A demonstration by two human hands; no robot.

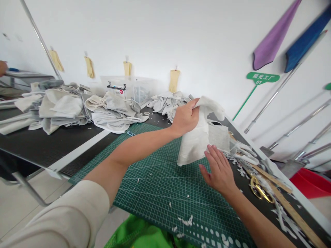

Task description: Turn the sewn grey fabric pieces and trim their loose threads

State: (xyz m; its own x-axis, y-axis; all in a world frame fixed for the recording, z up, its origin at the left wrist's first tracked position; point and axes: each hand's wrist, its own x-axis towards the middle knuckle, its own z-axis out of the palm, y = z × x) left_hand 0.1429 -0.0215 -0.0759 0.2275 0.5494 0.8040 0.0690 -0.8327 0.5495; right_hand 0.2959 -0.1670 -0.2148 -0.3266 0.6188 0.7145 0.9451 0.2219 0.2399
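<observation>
My left hand [185,117] is closed on the upper edge of a white cloth piece [195,143], which hangs down over the green cutting mat [157,182]. Just below and right of the cloth, my right hand [218,168] has its fingers stretched out and seems to hold nothing. Its fingertips are close to the cloth; whether they touch it I cannot tell. Behind the held cloth lies a light grey fabric piece [219,137] near the table's right side. Small white scraps [186,220] are scattered on the mat.
Folded fabric stacks [62,106] and a clear plastic box [129,86] stand at the back left. Gold-handled scissors [260,191], wooden rulers [292,210] and cut strips lie along the right edge. Yellow gloves [174,80] hang on the wall. A red dustpan-like object [311,182] is at far right.
</observation>
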